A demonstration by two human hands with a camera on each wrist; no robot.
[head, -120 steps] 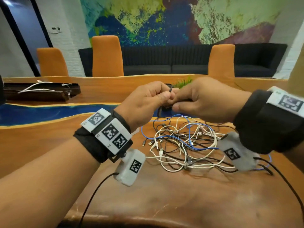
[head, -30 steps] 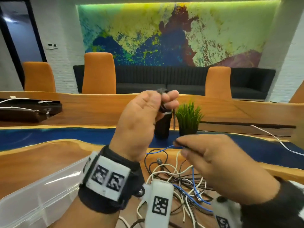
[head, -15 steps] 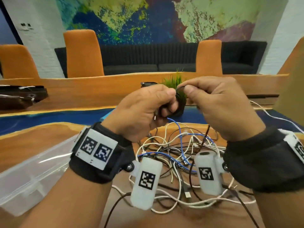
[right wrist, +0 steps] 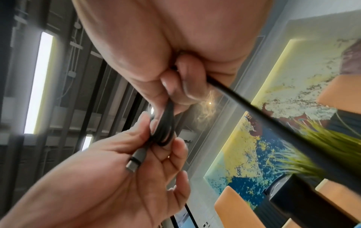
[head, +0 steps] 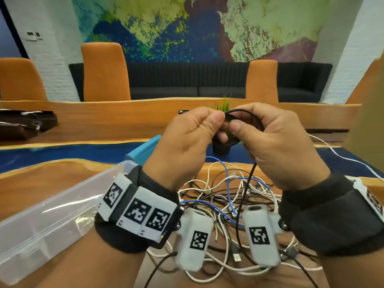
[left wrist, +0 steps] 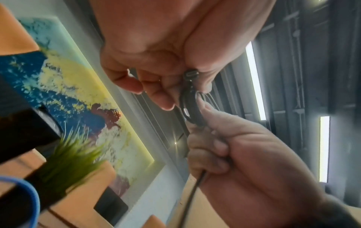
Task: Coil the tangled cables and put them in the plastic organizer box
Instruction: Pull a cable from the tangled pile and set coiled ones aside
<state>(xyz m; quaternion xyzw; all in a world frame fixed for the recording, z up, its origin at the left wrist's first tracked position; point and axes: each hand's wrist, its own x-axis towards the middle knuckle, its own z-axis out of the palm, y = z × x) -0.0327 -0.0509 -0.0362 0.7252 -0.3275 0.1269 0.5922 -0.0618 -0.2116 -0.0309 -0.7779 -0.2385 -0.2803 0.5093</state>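
Step in hand: coiling 1 black cable [head: 245, 115]. The left hand [head: 187, 146] pinches the coil; the right hand [head: 276, 146] grips the tail, raised above the tangle [head: 224, 196] on the counter [head: 41, 179]. Next: wind the remaining tail, then place the coil in the box [head: 47, 217], near left.

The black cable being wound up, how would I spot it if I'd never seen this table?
Above the wooden table, find the left hand and right hand raised together. Between their fingertips sits the black cable, a small coil, its tail dropping into the cable pile. It alone is lifted and looped.
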